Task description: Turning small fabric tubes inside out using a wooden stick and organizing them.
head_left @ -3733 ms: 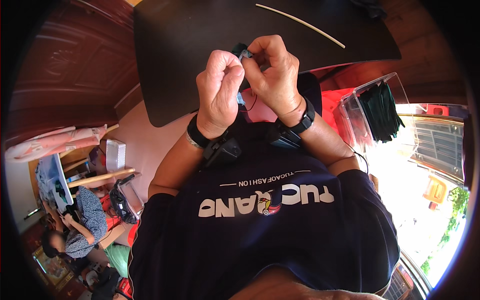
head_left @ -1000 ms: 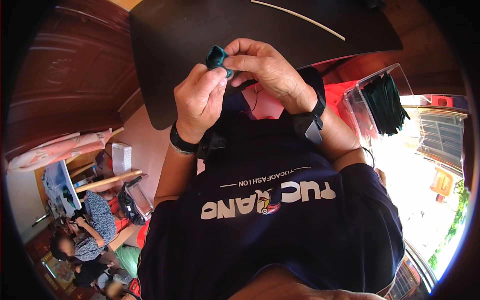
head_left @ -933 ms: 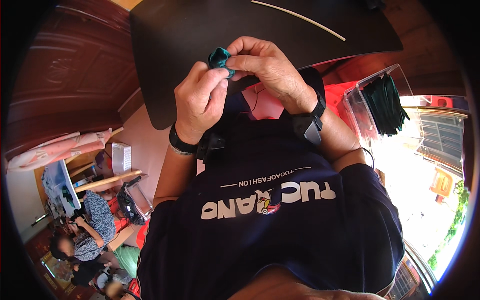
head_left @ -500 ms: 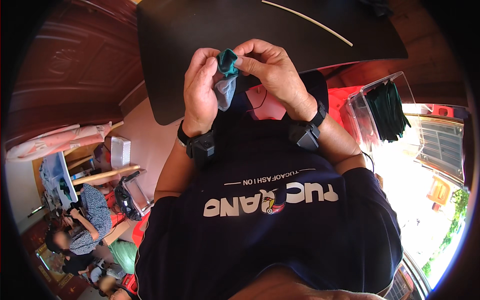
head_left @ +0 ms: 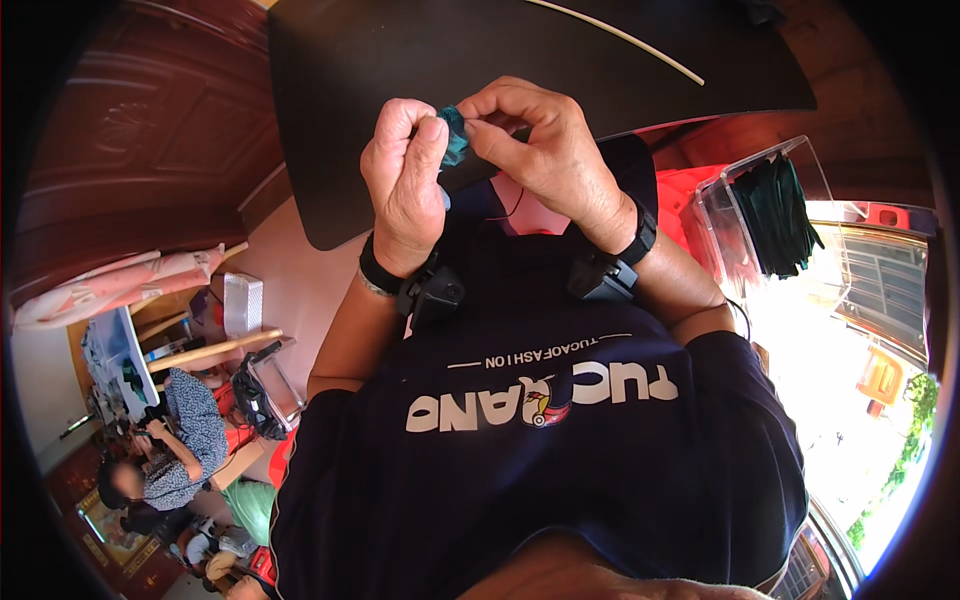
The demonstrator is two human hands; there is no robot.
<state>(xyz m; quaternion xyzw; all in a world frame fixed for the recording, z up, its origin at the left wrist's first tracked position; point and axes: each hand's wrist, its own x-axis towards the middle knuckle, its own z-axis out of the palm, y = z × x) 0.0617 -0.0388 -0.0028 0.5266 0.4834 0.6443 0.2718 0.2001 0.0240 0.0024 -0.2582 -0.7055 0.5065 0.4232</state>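
Wht basket (head_left: 241, 303) nr pink cloth roll (head_left: 135, 287), L side.

A small piece of dark teal cloth (head_left: 453, 137), with a soft sheen, is bunched and crumpled between the left fingers (head_left: 430, 145) and the right fingers (head_left: 495, 143), which pinch it from either side. It is held up, seen against the black tabletop (head_left: 340, 125). A paler blue-grey bit shows lower down beside the left palm; the rest is hidden.
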